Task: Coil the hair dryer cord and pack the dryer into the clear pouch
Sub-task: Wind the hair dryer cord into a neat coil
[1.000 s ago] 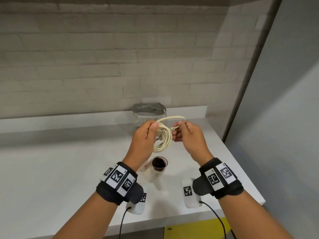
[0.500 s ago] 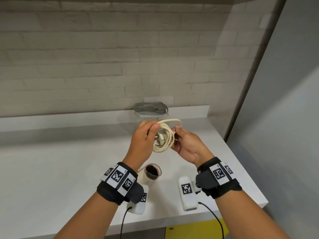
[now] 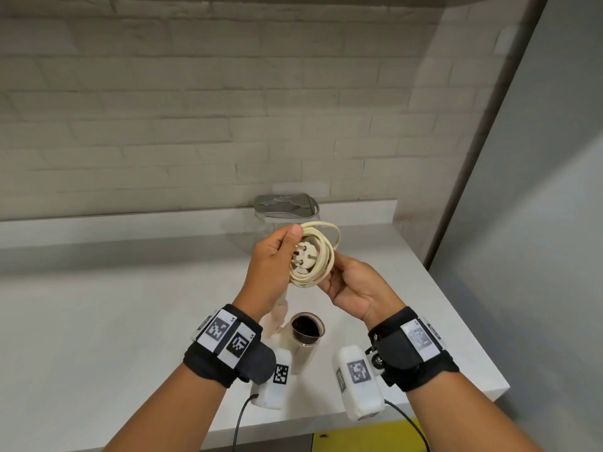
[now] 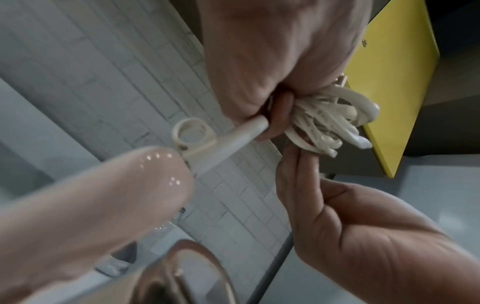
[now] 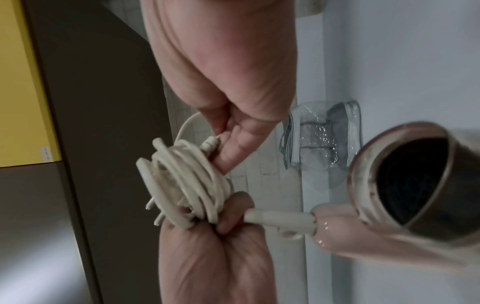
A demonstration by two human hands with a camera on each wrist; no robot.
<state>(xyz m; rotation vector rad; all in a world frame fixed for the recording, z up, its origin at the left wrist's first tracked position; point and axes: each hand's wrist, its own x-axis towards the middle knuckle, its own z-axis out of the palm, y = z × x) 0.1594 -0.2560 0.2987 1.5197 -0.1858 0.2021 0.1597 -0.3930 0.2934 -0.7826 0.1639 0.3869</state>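
White brick runs along the wall (image 3: 195, 125) beyond both hands, and beneath them stretches a pale grey counter (image 3: 98, 321) that ends at a plain grey panel (image 3: 538, 223) off past the right hand. Below the counter edge, near the wrists, a strip of yellow cabinet front (image 3: 375, 435) shows.

As for the job, the coiling looks all but finished. The cream cord (image 3: 318, 256) sits wound in a tight bundle of loops held up between the two hands, with the round two-pin plug (image 3: 305, 256) tucked into the middle of the loops, pins facing the person. The left hand (image 3: 272, 262) has its fingers and thumb curled round one side of the coil, and from its wrist view the stiff cord collar comes out of that same fist. The right hand (image 3: 355, 285) pinches the opposite side of the bundle, fingertips bent onto the strands.

The hair dryer (image 3: 305, 331) hangs just below the hands by its cord, its dark nozzle mouth turned upward; I can't tell whether its body touches the counter. The clear pouch (image 3: 287, 210) stands just beyond the hands against the wall ledge, grey zipper band on top, with nothing visible inside.

So by my reckoning the cord is gathered but not yet secured or set down, and the packing half is untouched: the dryer has yet to go into the pouch.
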